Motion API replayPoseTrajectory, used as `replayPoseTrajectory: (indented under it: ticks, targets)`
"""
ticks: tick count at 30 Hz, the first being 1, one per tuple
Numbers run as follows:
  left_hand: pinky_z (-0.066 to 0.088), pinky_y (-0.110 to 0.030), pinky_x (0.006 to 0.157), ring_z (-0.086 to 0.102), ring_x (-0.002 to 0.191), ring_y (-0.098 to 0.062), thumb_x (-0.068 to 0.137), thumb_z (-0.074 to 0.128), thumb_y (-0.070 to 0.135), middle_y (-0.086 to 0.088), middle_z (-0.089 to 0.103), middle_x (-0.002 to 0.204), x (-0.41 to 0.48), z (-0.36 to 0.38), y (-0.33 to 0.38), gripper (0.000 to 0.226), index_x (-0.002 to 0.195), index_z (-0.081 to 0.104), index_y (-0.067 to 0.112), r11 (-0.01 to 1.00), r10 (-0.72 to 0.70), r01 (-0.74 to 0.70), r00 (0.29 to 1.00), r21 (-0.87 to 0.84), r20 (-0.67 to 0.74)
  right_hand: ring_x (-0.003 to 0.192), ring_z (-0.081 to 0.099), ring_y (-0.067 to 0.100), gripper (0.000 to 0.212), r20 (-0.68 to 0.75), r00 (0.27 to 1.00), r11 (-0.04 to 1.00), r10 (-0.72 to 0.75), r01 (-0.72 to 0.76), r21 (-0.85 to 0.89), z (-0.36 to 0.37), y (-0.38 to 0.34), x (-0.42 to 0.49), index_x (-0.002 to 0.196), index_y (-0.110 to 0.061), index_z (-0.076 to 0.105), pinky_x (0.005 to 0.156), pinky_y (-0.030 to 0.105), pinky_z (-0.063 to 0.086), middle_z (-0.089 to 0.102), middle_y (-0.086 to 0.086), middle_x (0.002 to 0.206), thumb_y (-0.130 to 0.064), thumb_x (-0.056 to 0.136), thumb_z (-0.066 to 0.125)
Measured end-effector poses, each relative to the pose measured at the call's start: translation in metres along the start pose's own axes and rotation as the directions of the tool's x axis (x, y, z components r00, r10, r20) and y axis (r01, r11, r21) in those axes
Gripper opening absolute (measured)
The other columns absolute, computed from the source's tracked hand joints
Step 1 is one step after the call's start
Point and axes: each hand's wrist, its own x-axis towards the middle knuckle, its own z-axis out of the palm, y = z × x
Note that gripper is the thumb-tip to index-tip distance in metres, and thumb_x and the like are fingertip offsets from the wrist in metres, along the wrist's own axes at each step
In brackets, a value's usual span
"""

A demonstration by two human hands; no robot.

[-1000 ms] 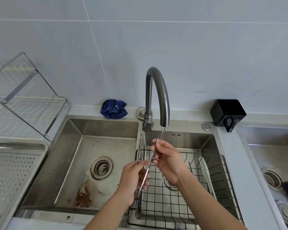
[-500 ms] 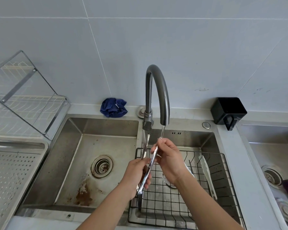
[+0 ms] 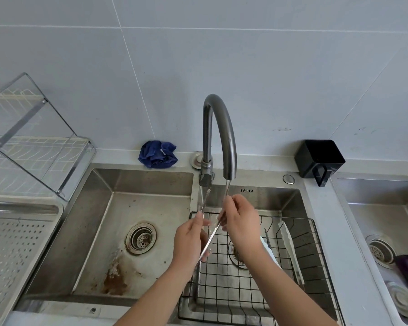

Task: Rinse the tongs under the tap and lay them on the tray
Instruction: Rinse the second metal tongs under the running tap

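- Fingers (image 3: 201,222) of the left hand (image 3: 190,241) are curled round the lower end of the tongs (image 3: 210,238); the right hand (image 3: 242,222) pinches one arm near its tip.
- The tongs are held at the frame's centre, slanting up into the stream under the tap (image 3: 219,128), above the basket (image 3: 287,217).
- Rinsing appears to be the step in hand; the arms should be turned so that every face is wetted, tips included.
- A firm hold is advised, since wet metal is likely slippery.
- The tray (image 3: 14,250), at the left edge, is well apart; drips should be shaken off first.
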Motion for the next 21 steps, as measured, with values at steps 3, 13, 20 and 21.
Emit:
replayPoseTrajectory:
  ticks: [3,13,20,21]
  targets:
    - [0.044,-0.028,0.048,0.051,0.051,-0.015,0.1,0.051,0.047,0.004,0.052,0.054,-0.008,-0.002,-0.003,0.035,0.08,0.071,0.027,0.972,0.171,-0.157,0.983,0.176,-0.069,0.062,0.067,0.035,0.031,-0.008,1.0,0.976,0.018,-0.019,-0.215,-0.007,0.002,0.01,0.08,-0.005,0.062,0.06,0.054,0.058,0.067,0.012,0.064,-0.02,0.099,0.044]
    - [0.05,-0.045,0.053,0.053,0.054,-0.018,0.103,0.048,0.041,0.009,0.05,0.051,-0.008,-0.003,0.004,0.033,0.083,0.069,0.024,0.951,0.211,-0.178,0.971,0.253,-0.11,0.055,0.062,0.013,0.023,0.095,0.994,0.993,0.046,-0.056,0.101,-0.002,0.006,0.006,0.08,-0.018,0.063,0.044,0.028,0.048,0.061,-0.004,0.061,-0.027,0.101,0.057]
    - [0.047,-0.032,0.042,0.059,0.047,-0.023,0.103,0.048,0.041,-0.002,0.053,0.055,-0.002,0.002,0.01,0.036,0.081,0.073,0.028,0.992,0.098,-0.088,0.99,0.093,-0.103,0.064,0.06,0.015,0.03,0.327,0.945,0.802,0.007,-0.201,0.563,-0.008,-0.003,0.001,0.083,-0.01,0.064,0.054,0.028,0.046,0.065,0.005,0.076,-0.036,0.097,0.062]
    - [0.046,-0.03,0.041,0.059,0.045,-0.024,0.104,0.047,0.041,-0.006,0.054,0.055,0.0,0.004,0.011,0.038,0.082,0.073,0.024,0.997,0.062,-0.057,0.993,0.046,-0.099,0.066,0.062,0.017,0.026,0.384,0.923,0.771,-0.027,-0.225,0.595,-0.008,-0.004,-0.001,0.085,-0.01,0.063,0.057,0.03,0.047,0.065,0.005,0.077,-0.034,0.094,0.064]
